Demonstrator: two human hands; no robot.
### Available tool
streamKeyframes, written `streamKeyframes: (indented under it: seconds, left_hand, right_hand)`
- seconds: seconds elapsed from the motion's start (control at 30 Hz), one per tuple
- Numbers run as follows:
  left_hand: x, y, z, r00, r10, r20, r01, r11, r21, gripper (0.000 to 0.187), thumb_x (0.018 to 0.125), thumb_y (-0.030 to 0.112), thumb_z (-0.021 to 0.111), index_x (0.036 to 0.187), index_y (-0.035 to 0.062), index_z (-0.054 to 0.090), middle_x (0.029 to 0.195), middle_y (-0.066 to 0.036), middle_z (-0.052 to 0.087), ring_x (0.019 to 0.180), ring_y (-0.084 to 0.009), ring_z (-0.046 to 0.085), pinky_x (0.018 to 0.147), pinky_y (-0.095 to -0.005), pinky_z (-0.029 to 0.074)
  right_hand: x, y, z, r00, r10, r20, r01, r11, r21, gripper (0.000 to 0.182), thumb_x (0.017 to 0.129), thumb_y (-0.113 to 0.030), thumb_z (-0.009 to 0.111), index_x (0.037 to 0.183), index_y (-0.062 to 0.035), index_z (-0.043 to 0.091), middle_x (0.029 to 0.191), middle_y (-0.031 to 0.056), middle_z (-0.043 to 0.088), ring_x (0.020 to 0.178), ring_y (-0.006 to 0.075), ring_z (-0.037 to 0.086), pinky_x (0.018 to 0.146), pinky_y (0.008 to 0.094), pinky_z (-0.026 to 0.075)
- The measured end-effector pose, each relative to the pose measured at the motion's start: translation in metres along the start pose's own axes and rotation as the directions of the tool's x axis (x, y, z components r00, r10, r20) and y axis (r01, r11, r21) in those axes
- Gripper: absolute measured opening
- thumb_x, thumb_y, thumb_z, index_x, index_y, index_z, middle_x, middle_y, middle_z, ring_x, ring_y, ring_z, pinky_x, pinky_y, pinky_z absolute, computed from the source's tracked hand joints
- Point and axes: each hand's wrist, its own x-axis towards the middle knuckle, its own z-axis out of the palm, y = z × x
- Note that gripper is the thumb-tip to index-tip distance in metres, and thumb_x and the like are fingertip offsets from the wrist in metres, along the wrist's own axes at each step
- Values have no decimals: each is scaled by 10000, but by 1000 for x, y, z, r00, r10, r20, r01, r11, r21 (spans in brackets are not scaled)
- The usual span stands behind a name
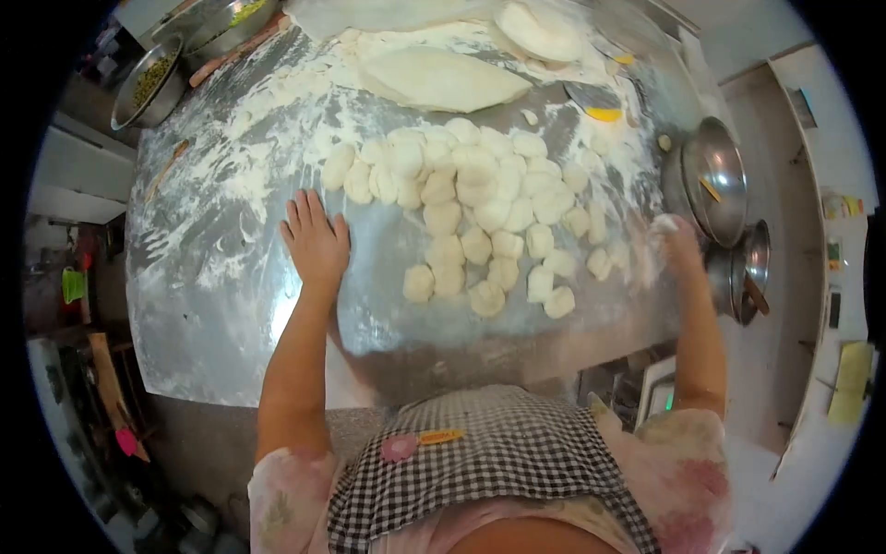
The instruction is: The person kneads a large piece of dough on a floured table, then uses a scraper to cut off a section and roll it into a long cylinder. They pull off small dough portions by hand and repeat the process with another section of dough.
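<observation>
My left hand (314, 242) rests palm down on the floured metal table (221, 305), its fingers stretched out and apart, holding nothing. Several dough pieces (443, 218), pale and roundish, are spread to the right of it, heaped at the back and looser at the front. My right hand (680, 242) is at the table's right edge beside the steel bowls, with its fingers curled in and slightly blurred. Something white shows at its fingertips; whether it is flour or dough I cannot make out. A large flat sheet of dough (443, 78) lies behind the pieces.
Steel bowls (715, 180) stand by the right edge. At the back left, a bowl of green filling (150, 83) sits near a rolling pin (238, 53). A scraper with a yellow handle (602, 114) lies at the back right. A thin stick (168, 168) lies on the left.
</observation>
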Motion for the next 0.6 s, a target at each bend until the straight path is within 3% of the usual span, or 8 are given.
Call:
streamKeyframes:
  seconds: [0.13,0.23,0.3,0.4,0.47,0.5,0.53,0.6]
  left_hand:
    - [-3,-7,0,1000,25,-11,-25,999,-28,575,895,317,478,1376,10,407,1456,-208,351,1358,-386,292,1115,-540,165]
    - [-13,-18,-1,994,106,-19,-108,978,-177,530,894,311,485,1329,8,471,1433,-209,387,1357,-382,296,1118,-534,164]
    - [-21,-25,-5,994,105,13,-95,938,-332,499,891,295,492,1295,3,502,1398,-214,427,1330,-388,332,1110,-520,194]
    - [-24,-34,-14,1000,-13,8,15,827,-563,459,882,268,502,1248,-7,541,1336,-225,484,1271,-402,393,1088,-501,246]
    - [-23,-33,-14,993,-93,-70,37,826,-562,437,875,254,511,1219,-11,558,1289,-233,516,1222,-410,433,1063,-495,280]
    - [-22,-27,-6,984,-102,-148,18,875,-484,428,871,251,515,1206,-11,564,1265,-237,529,1195,-413,451,1047,-496,297]
    - [-21,-18,-1,969,-101,-224,3,916,-401,419,868,247,520,1193,-12,570,1241,-241,543,1168,-415,470,1031,-496,314]
    - [-35,31,-5,996,87,28,-71,932,-356,400,863,254,528,1155,-14,587,1203,-242,561,1143,-414,484,1005,-495,336]
  right_hand:
    - [-55,7,60,960,-216,177,222,975,-13,338,857,26,492,1185,-5,566,1021,96,629,819,188,632,631,248,519]
    - [-60,-24,67,951,-307,36,271,884,381,345,857,30,479,1192,-1,555,1020,89,622,843,208,621,697,283,523]
    - [-18,19,74,888,-452,-84,408,860,-308,343,868,33,458,1199,4,543,1035,105,621,846,234,621,736,316,525]
    - [-23,51,216,972,-237,3,98,391,-915,516,900,-306,492,1313,-1,445,1290,185,487,1185,340,429,1001,484,285]
    - [-111,25,303,899,-284,332,426,398,-812,672,921,-469,475,1434,-64,319,1449,217,352,1353,425,275,1097,587,146]
    - [-133,45,329,690,-635,349,602,235,-763,699,901,-512,485,1460,-135,299,1503,197,268,1396,427,176,1114,589,95]
    - [-146,45,341,628,-593,504,702,151,-696,705,888,-530,492,1464,-175,296,1517,181,244,1408,414,138,1114,600,50]
    - [-154,43,336,541,-562,626,799,111,-591,669,877,-538,499,1441,-214,339,1532,146,223,1422,391,96,1110,615,-11]
